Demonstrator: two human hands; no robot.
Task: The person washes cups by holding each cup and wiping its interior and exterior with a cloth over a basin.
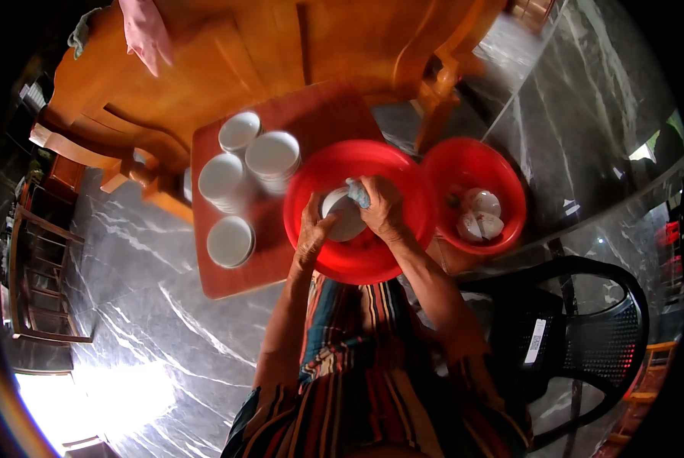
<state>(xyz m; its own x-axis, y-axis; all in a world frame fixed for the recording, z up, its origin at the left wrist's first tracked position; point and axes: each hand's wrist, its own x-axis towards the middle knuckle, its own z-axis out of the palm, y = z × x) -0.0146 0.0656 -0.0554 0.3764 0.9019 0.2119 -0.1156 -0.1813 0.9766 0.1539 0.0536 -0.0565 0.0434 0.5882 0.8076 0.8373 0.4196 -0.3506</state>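
Observation:
Over a large red basin (304,248), my left hand (314,227) grips the left edge of a white bowl (346,223). My right hand (380,204) is closed on a light blue cloth (358,193), which touches the bowl's upper right rim. Left of the basin, stacks of white bowls (272,154) stand on a reddish wooden table (273,275). To the right, a second red basin (512,182) holds a few white bowls (481,217).
A carved wooden bench (227,49) runs behind the table, with a pink cloth (145,34) hanging from it. At the right is a black chair (601,336). A wooden chair (44,275) stands far left on the marbled floor (159,267).

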